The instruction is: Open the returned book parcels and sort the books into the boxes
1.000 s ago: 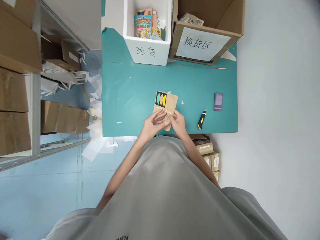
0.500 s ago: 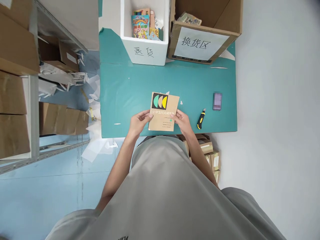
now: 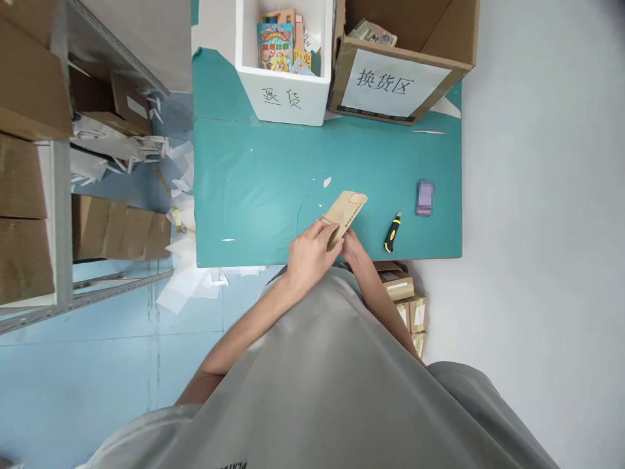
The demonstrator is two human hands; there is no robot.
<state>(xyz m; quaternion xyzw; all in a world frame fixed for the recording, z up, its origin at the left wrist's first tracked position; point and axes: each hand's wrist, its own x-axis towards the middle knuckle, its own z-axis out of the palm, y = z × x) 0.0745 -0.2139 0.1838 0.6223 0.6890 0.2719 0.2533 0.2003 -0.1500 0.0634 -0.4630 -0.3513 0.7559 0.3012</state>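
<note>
Tan book point(image 3: 344, 212) is in the person's hands over the front part of the green table point(image 3: 254, 176), slanted, with its far end pointing away and to the right. The left hand point(image 3: 312, 255) is partly closed on it, fingers laid across the near part of the cover. The right hand point(image 3: 352, 247) is curled against the book's near right side; most of its fingers are hidden, so how far it is closed cannot be told. To the right lies a black and yellow utility knife point(image 3: 392, 233), and beyond that a small purplish rectangular item point(image 3: 424, 198), too blurred to make out. A pale paper scrap point(image 3: 327, 182) lies just past the book. At the far side, a white box point(image 3: 288, 98) containing colorful books point(image 3: 276, 49) stands beside an open cardboard box point(image 3: 459, 65) with a handwritten paper label point(image 3: 395, 83).
</note>
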